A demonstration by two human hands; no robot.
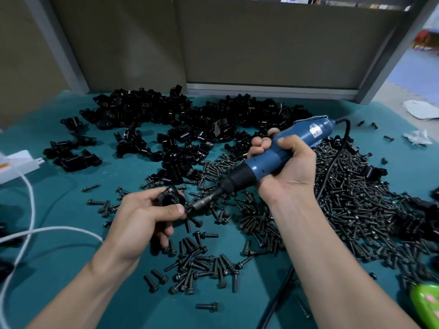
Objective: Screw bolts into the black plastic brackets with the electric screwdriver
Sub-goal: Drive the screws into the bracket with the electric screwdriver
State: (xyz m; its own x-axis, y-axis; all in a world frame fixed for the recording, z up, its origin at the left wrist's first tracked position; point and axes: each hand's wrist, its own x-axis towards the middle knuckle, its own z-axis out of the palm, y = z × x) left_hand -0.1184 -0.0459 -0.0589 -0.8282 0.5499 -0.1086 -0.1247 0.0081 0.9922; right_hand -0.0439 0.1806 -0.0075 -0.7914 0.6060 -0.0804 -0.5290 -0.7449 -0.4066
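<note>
My left hand [145, 217] grips a black plastic bracket [171, 197] between thumb and fingers, just above the teal table. My right hand [285, 162] is wrapped round the blue electric screwdriver [273, 153], which slants down to the left. Its metal bit [202, 204] meets the bracket's right side beside my left thumb; the bolt there is mostly hidden. A pile of black brackets [190, 122] covers the back of the table. Loose black bolts [344, 198] lie in a wide heap to the right and are scattered in front of my hands [199, 264].
The screwdriver's black cord [332, 167] runs over the bolt heap. A white power strip [16, 162] and white cable [31, 210] lie at the left. A green object [427, 305] sits at the lower right edge. Grey partition panels [261, 43] close off the back.
</note>
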